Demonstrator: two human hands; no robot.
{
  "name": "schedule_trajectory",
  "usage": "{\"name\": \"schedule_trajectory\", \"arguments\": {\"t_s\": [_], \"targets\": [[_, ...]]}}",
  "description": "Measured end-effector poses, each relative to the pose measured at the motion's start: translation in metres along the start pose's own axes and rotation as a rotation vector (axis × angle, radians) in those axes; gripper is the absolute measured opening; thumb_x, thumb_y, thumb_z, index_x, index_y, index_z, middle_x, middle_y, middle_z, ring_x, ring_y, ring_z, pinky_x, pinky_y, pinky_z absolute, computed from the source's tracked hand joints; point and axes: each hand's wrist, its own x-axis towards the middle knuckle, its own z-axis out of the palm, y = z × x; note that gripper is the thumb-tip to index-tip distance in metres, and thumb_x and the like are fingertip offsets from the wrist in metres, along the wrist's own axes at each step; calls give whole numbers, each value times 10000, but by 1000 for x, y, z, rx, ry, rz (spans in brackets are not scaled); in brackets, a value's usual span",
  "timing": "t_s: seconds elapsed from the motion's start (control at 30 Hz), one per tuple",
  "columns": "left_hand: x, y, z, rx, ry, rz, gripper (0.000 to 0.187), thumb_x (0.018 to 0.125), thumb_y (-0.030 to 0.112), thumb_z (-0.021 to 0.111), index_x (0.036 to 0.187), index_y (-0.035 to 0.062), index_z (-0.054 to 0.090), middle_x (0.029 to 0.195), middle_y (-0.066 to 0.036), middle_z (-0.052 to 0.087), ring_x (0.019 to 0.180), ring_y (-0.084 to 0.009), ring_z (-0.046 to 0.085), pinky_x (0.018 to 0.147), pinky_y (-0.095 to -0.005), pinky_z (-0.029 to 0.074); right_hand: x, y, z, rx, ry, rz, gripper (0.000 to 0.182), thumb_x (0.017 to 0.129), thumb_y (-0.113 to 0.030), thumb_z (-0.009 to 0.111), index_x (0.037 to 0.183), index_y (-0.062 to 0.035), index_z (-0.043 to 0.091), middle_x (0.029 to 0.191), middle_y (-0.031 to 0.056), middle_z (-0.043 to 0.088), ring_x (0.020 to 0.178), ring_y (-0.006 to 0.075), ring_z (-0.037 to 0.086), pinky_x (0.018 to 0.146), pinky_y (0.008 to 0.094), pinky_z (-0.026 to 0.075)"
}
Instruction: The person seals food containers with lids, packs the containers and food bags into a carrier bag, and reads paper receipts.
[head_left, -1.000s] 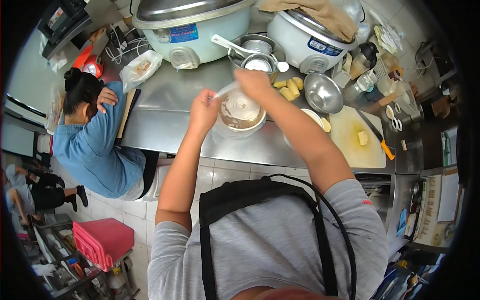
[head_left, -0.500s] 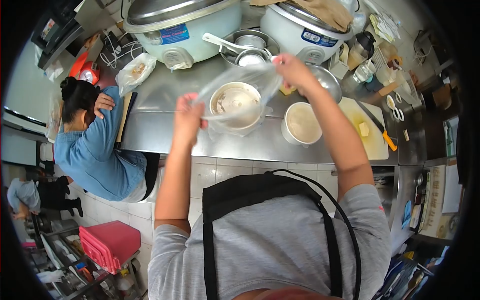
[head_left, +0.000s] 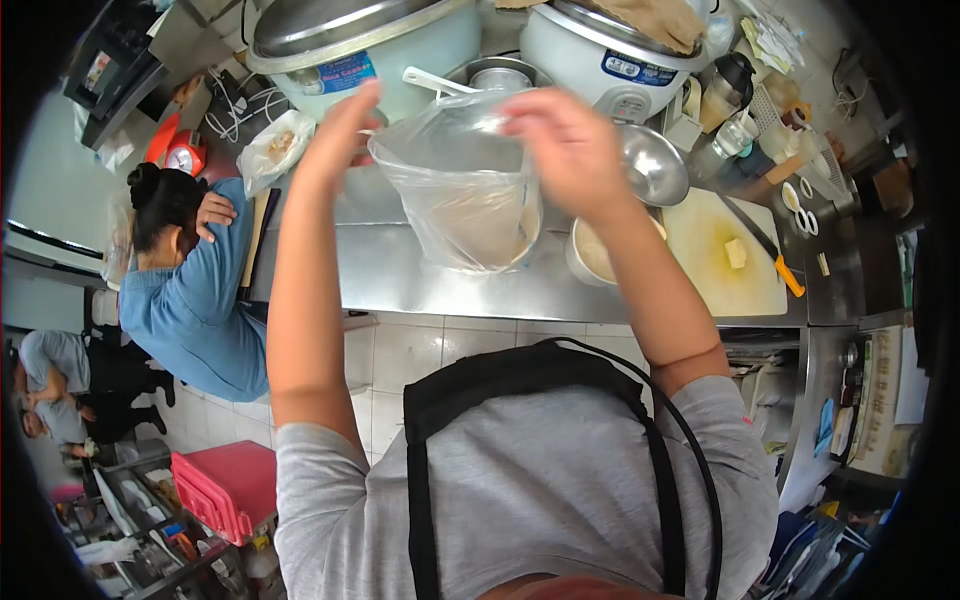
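My left hand (head_left: 343,128) and my right hand (head_left: 566,146) hold up a clear plastic bag (head_left: 462,192) by its rim, one hand on each side, with its mouth stretched wide. The bag hangs above the steel counter (head_left: 400,272) and hides the lidded bowl that stood there. A second round bowl (head_left: 592,254) with pale contents sits on the counter just right of the bag, partly behind my right forearm.
Two large rice cookers (head_left: 352,48) (head_left: 610,50) stand at the back with metal bowls (head_left: 652,165) between them. A white cutting board (head_left: 722,255) with an orange-handled knife (head_left: 768,250) lies at right. A person in a blue shirt (head_left: 185,290) leans on the counter's left end.
Both hands have lifted the plastic bag off the counter and pulled its mouth open; a second ago they were down at the lidded bowl.
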Motion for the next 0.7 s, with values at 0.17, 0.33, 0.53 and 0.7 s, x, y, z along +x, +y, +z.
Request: {"name": "schedule_trajectory", "arguments": {"t_s": [0.17,0.33,0.53,0.7], "targets": [[33,-15,40,498,-296,170,218,756,227,546,830,23,561,727,4,538,642,-65,459,574,-220,366,9,55,56,-825,-901,370,187,713,-113,469,836,-73,605,850,136,583,800,269,560,698,340,437],[7,-14,51,240,-217,310,90,788,121,504,768,53,559,610,73,432,551,-20,351,493,-172,292,-20,91,62,-842,-970,573,242,675,-122,524,896,-78,612,940,113,581,883,247,554,733,346,428],[-18,-8,63,157,-159,410,99,789,86,479,757,28,553,606,33,458,564,-40,377,510,-186,332,-18,78,64,-961,-1174,508,331,655,-147,564,985,-137,585,1073,108,514,928,237,532,747,333,422],[-32,-3,61,187,-126,495,108,798,89,472,760,31,554,625,39,473,577,-38,385,526,-187,339,-7,57,63,-1017,-1392,495,373,645,-103,553,1015,-150,569,1165,143,446,952,275,522,744,345,427]]}}
